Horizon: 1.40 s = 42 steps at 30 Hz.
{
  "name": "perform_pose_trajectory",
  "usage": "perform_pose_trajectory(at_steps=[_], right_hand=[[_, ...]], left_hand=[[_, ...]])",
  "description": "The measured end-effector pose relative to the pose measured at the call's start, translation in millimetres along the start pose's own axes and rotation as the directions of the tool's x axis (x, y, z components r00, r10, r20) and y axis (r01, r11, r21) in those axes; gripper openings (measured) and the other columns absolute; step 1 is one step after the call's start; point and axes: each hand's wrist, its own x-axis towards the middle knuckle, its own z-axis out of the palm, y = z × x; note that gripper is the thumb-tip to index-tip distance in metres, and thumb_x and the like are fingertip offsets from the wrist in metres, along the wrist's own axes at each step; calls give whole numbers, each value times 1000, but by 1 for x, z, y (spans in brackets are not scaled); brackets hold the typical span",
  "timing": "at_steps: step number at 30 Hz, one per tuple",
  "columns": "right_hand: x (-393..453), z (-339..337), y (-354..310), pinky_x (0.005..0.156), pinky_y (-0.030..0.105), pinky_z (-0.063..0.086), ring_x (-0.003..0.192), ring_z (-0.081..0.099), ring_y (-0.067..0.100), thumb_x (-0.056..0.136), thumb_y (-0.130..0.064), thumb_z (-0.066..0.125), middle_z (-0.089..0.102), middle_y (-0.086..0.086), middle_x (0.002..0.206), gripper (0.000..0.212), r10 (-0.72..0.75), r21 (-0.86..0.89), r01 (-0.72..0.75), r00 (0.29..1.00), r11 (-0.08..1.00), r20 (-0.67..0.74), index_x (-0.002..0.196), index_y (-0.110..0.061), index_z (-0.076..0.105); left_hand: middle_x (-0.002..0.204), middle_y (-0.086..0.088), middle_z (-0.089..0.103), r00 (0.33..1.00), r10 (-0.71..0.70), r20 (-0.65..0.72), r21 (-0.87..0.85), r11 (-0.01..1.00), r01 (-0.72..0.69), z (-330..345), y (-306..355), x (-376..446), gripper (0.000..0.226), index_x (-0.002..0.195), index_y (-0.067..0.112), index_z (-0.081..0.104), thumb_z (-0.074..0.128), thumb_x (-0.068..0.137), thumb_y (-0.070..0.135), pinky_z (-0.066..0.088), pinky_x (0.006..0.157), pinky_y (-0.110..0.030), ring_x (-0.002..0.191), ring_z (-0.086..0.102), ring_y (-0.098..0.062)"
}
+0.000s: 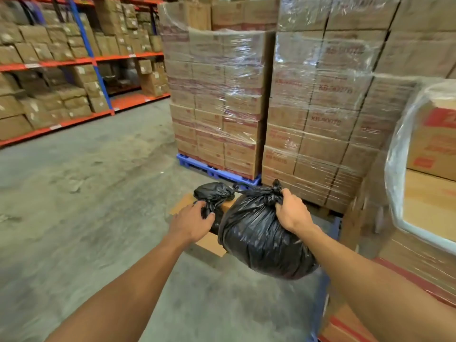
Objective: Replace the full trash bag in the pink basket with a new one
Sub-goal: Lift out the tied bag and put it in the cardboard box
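Item: full black plastic trash bag, knotted (pixel 261 238), held off floor in front of shrink-wrapped carton stacks (pixel 246 99).
R hand (pixel 293 213): fingers clamped on knot.
L hand (pixel 195 220): fingers curled round smaller black tied bag (pixel 213 193) lying on flat cardboard sheet (pixel 209 243).
Pink basket: not in view.
Tip: keep grip at knot, support underside, avoid dragging.

A single wide-angle view from a camera worn on the person's head, looking forward and down along both outstretched forearms. It faces a shrink-wrapped stack of cartons (pixel 219 99) on a blue pallet, fairly near. Left of that stack lie bare concrete floor (pixel 86 193) and orange shelving (pixel 74 62) farther back.
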Motion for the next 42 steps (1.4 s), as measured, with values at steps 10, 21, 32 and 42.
perform_pose_trajectory(at_steps=[10,21,32,42], right_hand=[[165,52,-25,93,42,45,118,54,36,98,-27,48,58,14,129,34,-87,40,82,984,996,155,129,-15,45],[343,151,-30,92,44,46,113,54,34,95,-28,53,57,12,122,35,-5,-3,5,972,1000,235,127,-17,45],[504,314,5,96,49,49,115,53,40,93,-26,55,56,16,126,42,302,-42,-303,910,952,285,133,-19,46],[611,502,46,99,48,49,116,57,40,90,-32,61,60,17,129,53,658,184,-758,640,626,398,138,-15,44]], left_hand=[[150,-3,48,997,-74,24,43,996,73,-9,2,168,63,145,28,41,43,89,58,38,109,-43,134,47,-27],[150,-6,46,980,-131,153,36,991,127,40,-49,367,64,147,29,36,41,90,59,36,110,-48,135,44,-30],[148,-5,47,932,-170,319,26,985,171,151,-115,560,65,147,28,35,43,89,56,37,109,-50,136,43,-28],[150,-8,44,900,-234,368,69,972,225,295,-183,656,64,148,26,33,45,91,52,29,115,-53,141,36,-30]])
